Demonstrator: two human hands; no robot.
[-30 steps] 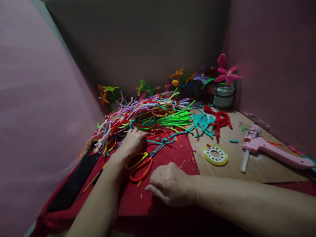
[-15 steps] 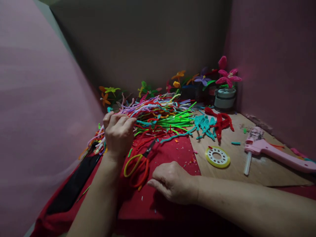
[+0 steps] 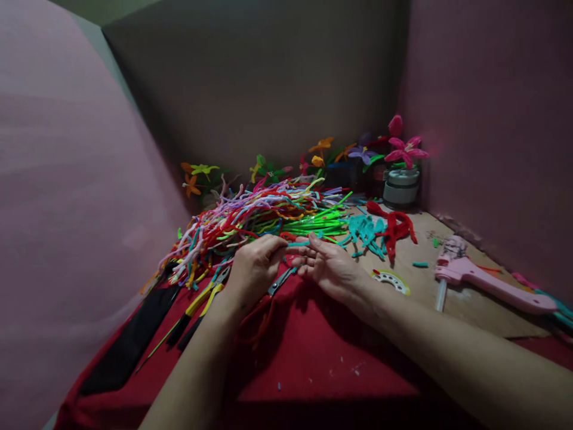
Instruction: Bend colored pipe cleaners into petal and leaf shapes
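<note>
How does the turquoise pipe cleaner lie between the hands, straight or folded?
Straight, where visible: the turquoise pipe cleaner spans nearly level from the left hand to the right hand. Can't tell within the grips.

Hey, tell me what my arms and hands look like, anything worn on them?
Your left hand and right hand are gloveless. The left forearm and right forearm show no sleeves, and I can't make out any watch or bracelet.

No text, label, brand or number can be read here (the pink glue gun [image 3: 501,285] and grey jar [image 3: 400,192] show no legible lettering either).
</note>
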